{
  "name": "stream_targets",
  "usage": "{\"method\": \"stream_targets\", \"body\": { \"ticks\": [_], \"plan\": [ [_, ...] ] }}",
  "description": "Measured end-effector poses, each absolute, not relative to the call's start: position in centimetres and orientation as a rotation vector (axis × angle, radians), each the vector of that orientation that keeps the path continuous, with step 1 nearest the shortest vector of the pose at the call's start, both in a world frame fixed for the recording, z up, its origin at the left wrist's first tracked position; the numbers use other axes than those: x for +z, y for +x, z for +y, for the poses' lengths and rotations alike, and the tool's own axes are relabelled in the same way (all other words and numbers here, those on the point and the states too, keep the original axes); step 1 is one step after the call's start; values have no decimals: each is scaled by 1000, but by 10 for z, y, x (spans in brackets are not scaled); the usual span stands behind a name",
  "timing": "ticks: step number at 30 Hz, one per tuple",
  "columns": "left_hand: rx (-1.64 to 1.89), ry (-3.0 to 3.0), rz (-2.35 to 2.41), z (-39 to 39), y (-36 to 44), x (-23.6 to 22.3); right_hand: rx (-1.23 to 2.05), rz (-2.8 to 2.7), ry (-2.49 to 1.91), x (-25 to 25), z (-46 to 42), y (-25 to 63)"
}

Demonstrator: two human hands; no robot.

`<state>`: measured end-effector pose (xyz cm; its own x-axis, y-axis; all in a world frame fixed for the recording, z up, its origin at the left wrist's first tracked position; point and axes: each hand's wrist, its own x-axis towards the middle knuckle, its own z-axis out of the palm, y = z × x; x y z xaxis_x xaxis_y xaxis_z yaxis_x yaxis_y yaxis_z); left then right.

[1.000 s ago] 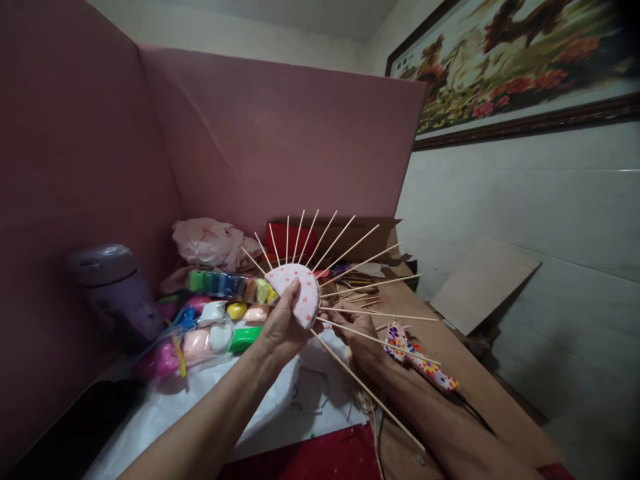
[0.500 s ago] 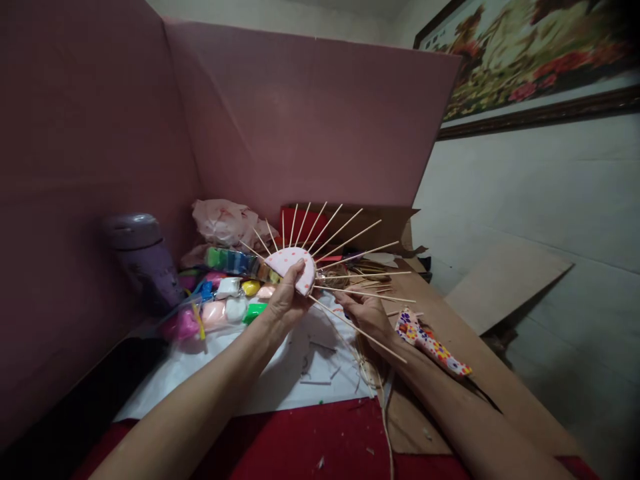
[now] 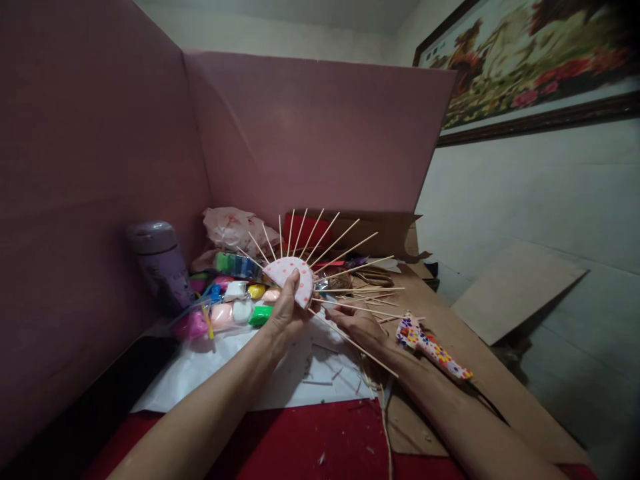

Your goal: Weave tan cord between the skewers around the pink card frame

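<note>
My left hand (image 3: 289, 308) grips a pink half-round piece with orange dots (image 3: 286, 268), thumb on its face and fingers behind it. Thin wooden sticks (image 3: 346, 245) fan out from its curved edge, several pointing up and to the right. Close to the lowest sticks, my right hand (image 3: 357, 321) has its fingers pinched together. What sits between those fingertips is too small to make out. Below the right hand, a pale cord (image 3: 386, 420) runs down across the cardboard and red cloth.
A purple bottle (image 3: 160, 263) stands left of packets of coloured clay (image 3: 223, 315). White paper (image 3: 200, 380) lies on red cloth (image 3: 290, 443). A flower-patterned tool handle (image 3: 435, 350) rests on cardboard (image 3: 500, 393) at right. Scissors (image 3: 375, 277) lie behind, before a pink partition (image 3: 310, 133).
The view has shifted slightly, so the surroundings sit a little lower and further right. The half-round piece stays in my left hand; my right hand stays by the lowest sticks, its fingers slightly nearer the piece.
</note>
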<state>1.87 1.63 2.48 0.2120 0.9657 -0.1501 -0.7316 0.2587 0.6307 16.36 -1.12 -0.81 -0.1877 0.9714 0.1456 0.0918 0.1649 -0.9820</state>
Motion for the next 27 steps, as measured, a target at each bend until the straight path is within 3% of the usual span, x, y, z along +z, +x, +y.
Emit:
{"method": "stream_targets", "body": {
  "ticks": [27],
  "plan": [
    [1217, 640, 575, 5, 12, 17, 1067, -1697, -1061, -21, -12, 165]
  ]
}}
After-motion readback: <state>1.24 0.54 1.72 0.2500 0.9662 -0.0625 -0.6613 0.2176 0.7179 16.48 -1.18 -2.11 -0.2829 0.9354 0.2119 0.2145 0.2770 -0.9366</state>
